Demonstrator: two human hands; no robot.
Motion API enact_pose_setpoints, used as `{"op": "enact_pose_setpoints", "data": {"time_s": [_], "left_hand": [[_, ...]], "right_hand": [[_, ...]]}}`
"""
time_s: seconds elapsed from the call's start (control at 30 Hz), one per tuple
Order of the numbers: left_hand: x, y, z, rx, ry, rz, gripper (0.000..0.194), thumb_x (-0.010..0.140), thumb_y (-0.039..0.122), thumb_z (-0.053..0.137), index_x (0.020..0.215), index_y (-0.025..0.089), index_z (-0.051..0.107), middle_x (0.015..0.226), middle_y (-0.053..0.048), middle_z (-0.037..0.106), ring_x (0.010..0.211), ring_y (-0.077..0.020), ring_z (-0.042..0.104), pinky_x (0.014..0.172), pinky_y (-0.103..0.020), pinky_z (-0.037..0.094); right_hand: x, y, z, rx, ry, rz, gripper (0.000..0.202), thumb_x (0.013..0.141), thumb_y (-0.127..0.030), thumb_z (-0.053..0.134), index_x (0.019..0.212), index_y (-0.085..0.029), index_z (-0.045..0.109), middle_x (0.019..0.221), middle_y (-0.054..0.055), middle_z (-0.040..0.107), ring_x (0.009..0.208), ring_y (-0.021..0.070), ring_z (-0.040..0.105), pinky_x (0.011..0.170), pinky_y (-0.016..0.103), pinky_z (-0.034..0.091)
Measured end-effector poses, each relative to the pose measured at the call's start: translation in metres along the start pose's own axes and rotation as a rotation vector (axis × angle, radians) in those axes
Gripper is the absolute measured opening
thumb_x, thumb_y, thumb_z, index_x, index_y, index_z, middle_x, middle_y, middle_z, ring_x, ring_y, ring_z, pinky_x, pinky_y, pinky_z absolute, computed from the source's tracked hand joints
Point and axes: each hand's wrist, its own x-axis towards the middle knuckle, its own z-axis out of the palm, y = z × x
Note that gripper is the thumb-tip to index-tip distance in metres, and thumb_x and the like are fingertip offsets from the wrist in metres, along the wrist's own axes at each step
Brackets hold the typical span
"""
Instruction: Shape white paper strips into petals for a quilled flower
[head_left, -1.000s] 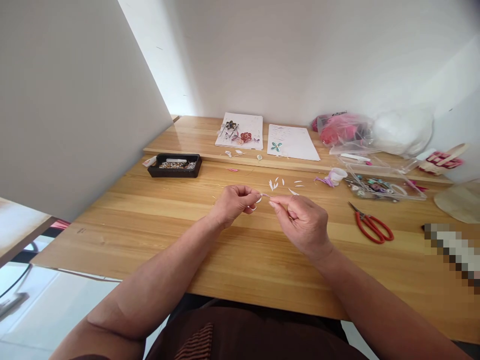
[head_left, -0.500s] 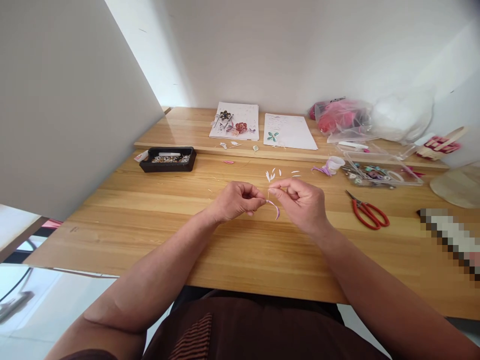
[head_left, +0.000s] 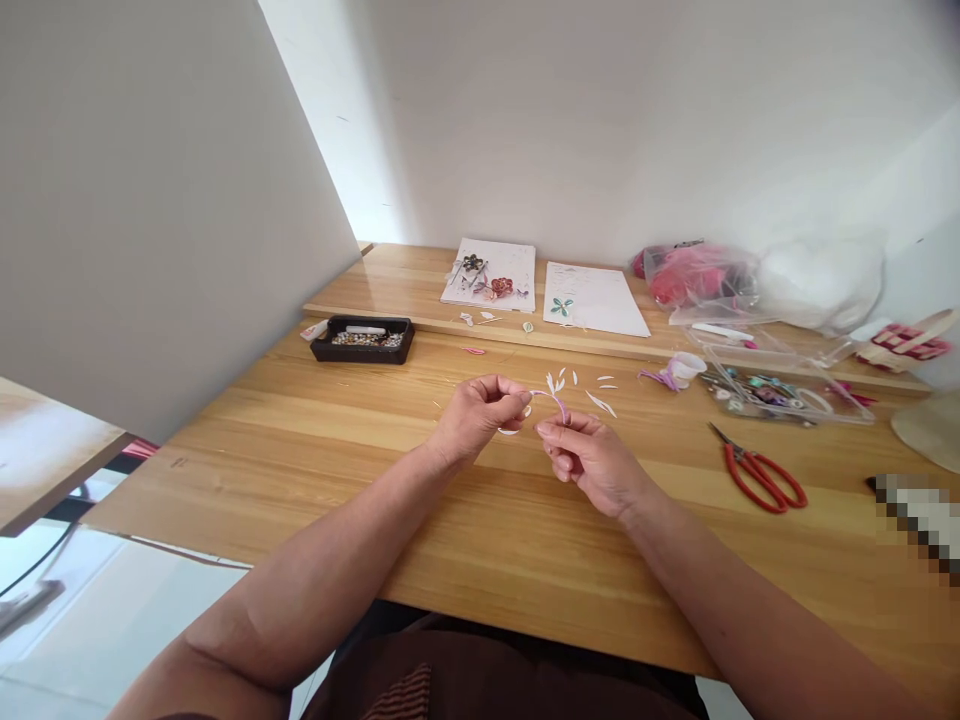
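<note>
A thin, curved purple strip arches between my two hands above the wooden table. My left hand pinches one end of it between thumb and forefinger. At the other end my right hand is closed on the strip, its fingertips pressed together. Small white petal-shaped pieces lie on the table just beyond my hands, and another white piece shows beneath my left fingers.
Red-handled pliers lie to the right. A black tray of beads stands at the left. Behind are two paper sheets, a clear box of parts, a white cup and plastic bags.
My right hand has moved down from the top near my left fingertips and now holds the strip's far end. The strip, which hung down, now arches between both hands. The view has shifted slightly.
</note>
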Motion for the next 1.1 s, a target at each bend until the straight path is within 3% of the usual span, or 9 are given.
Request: {"op": "enact_pose_setpoints", "data": {"time_s": [0.1, 0.2, 0.33, 0.5, 0.6, 0.7, 0.83, 1.1], "left_hand": [[0.002, -0.002, -0.001, -0.004, 0.074, 0.017, 0.026, 0.068, 0.034, 0.082, 0.071, 0.014, 0.065, 0.061, 0.0, 0.062, 0.053, -0.0082, 0.054, 0.056, -0.023, 0.046], [0.004, -0.004, -0.003, 0.045, 0.143, 0.047, 0.023, 0.069, 0.033, 0.08, 0.072, 0.015, 0.067, 0.059, 0.001, 0.061, 0.053, -0.0084, 0.053, 0.053, -0.022, 0.045], [0.006, -0.003, -0.004, 0.116, 0.167, 0.069, 0.02, 0.068, 0.031, 0.08, 0.07, 0.015, 0.067, 0.059, 0.001, 0.061, 0.051, -0.0083, 0.053, 0.051, -0.021, 0.044], [0.003, 0.001, -0.003, 0.197, 0.062, -0.007, 0.02, 0.067, 0.029, 0.08, 0.068, 0.013, 0.067, 0.063, -0.001, 0.064, 0.053, -0.0083, 0.054, 0.054, -0.022, 0.046], [0.0, 0.001, -0.004, 0.287, -0.04, -0.056, 0.021, 0.068, 0.03, 0.079, 0.071, 0.013, 0.068, 0.063, 0.0, 0.064, 0.054, -0.0084, 0.053, 0.055, -0.023, 0.044], [-0.003, 0.0, -0.004, 0.364, -0.12, -0.087, 0.022, 0.07, 0.033, 0.078, 0.072, 0.014, 0.067, 0.058, 0.001, 0.061, 0.053, -0.0085, 0.052, 0.054, -0.023, 0.039], [-0.005, 0.001, -0.003, 0.356, -0.212, -0.114, 0.025, 0.069, 0.035, 0.078, 0.071, 0.014, 0.065, 0.057, 0.001, 0.06, 0.052, -0.0081, 0.05, 0.053, -0.023, 0.036], [-0.004, -0.001, -0.004, 0.304, -0.269, -0.138, 0.027, 0.07, 0.036, 0.079, 0.071, 0.013, 0.065, 0.06, 0.001, 0.061, 0.053, -0.0081, 0.053, 0.056, -0.023, 0.042]], "right_hand": [[-0.002, 0.002, 0.003, -0.03, 0.004, -0.03, 0.031, 0.066, -0.041, 0.085, 0.07, -0.018, 0.065, 0.065, -0.003, 0.06, 0.044, 0.006, 0.043, 0.043, 0.023, 0.035], [-0.005, 0.003, 0.007, -0.119, 0.027, -0.11, 0.03, 0.07, -0.043, 0.082, 0.069, -0.018, 0.065, 0.065, -0.002, 0.06, 0.044, 0.0064, 0.041, 0.042, 0.024, 0.033], [-0.011, 0.0, 0.008, -0.361, 0.095, -0.3, 0.024, 0.078, -0.04, 0.075, 0.07, -0.02, 0.066, 0.061, -0.002, 0.058, 0.048, 0.0094, 0.042, 0.045, 0.025, 0.034], [-0.017, -0.006, 0.002, -0.751, 0.322, -0.728, 0.012, 0.086, -0.03, 0.068, 0.077, -0.022, 0.071, 0.053, -0.006, 0.041, 0.05, 0.0106, 0.036, 0.051, 0.027, 0.034], [-0.015, -0.009, -0.003, -0.823, 0.378, -0.866, 0.01, 0.087, -0.027, 0.068, 0.081, -0.022, 0.074, 0.053, -0.007, 0.037, 0.05, 0.0097, 0.034, 0.052, 0.026, 0.034], [-0.011, -0.011, -0.006, -0.805, 0.379, -0.894, 0.009, 0.087, -0.025, 0.068, 0.081, -0.021, 0.074, 0.052, -0.008, 0.035, 0.049, 0.0084, 0.033, 0.052, 0.025, 0.032], [-0.004, -0.011, -0.01, -0.778, 0.375, -0.823, 0.008, 0.084, -0.025, 0.071, 0.08, -0.019, 0.075, 0.052, -0.009, 0.031, 0.049, 0.0081, 0.03, 0.051, 0.025, 0.03], [0.002, -0.01, -0.014, -0.694, 0.327, -0.691, 0.011, 0.081, -0.029, 0.071, 0.079, -0.019, 0.075, 0.051, -0.009, 0.032, 0.049, 0.0083, 0.03, 0.05, 0.026, 0.027]]}}
